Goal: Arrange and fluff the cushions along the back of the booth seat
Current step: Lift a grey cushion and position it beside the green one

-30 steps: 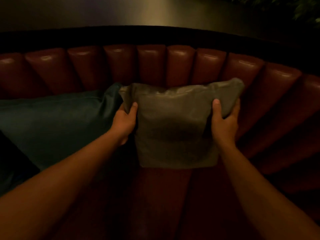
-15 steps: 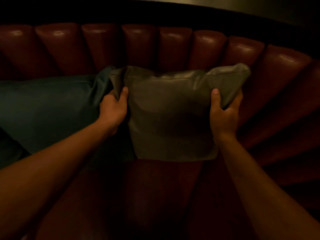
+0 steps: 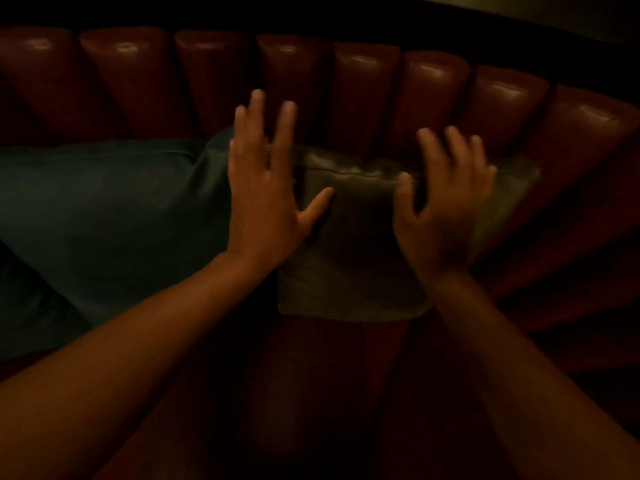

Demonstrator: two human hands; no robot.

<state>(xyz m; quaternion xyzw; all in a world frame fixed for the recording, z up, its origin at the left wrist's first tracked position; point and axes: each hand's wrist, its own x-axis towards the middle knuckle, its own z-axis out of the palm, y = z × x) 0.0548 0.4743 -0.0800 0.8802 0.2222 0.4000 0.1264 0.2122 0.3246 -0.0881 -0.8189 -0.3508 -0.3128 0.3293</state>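
While grey cushion (image 3: pixel 349 258) leans on booth backrest (image 3: pixel 363 95), both hands' fingers (image 3: pixel 258 123) spread apart.

The small cushion (image 3: pixel 349 258) stands on the booth seat (image 3: pixel 332 393), leaning against the channelled backrest (image 3: pixel 363 95) behind it. Just left of the small cushion — touching its edge — lies the large cushion (image 3: pixel 104 216). Both hands — left hand (image 3: pixel 266 188), right hand (image 3: pixel 440 206) — are in front of the small cushion.
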